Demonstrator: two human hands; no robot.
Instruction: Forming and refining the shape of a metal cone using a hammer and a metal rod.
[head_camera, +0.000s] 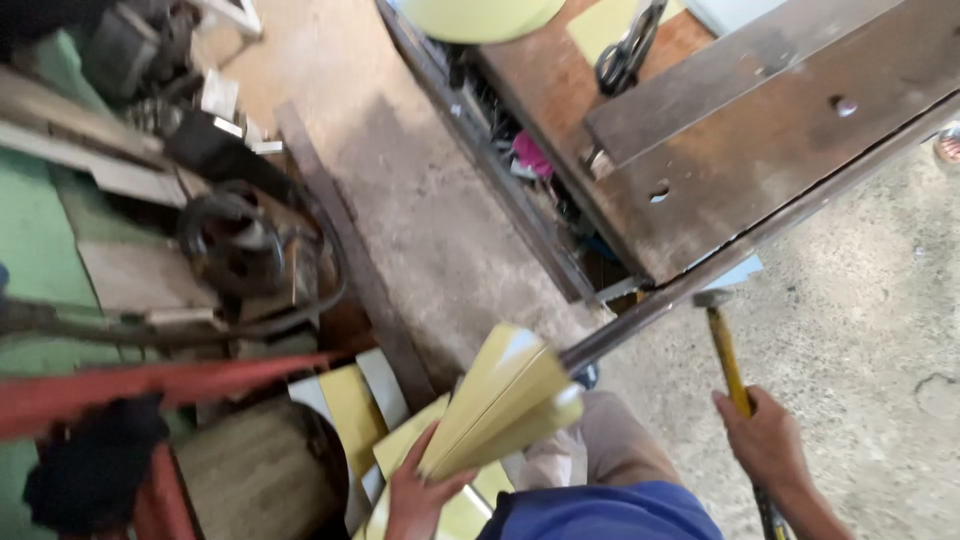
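My left hand (420, 500) at 6 o'clock is closed on the lower end of a folded yellow sheet-metal piece (500, 400), slipped over the steel bar (700, 285) on the workbench (720, 180). Right hand (765, 440) at 4 o'clock is wrapped around the yellow-handled hammer (725, 350), head up. The sheet looks light and thin with sharp edges, so grip it by the fold.

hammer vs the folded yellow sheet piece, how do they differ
The hammer is a slim yellow-handled tool with a dark metal head; the folded yellow sheet piece is broad, flat-sided and creased. The right hand grips the hammer with its head up by the workbench edge; the left hand holds the sheet piece from below. Both are yellow and hand-held.
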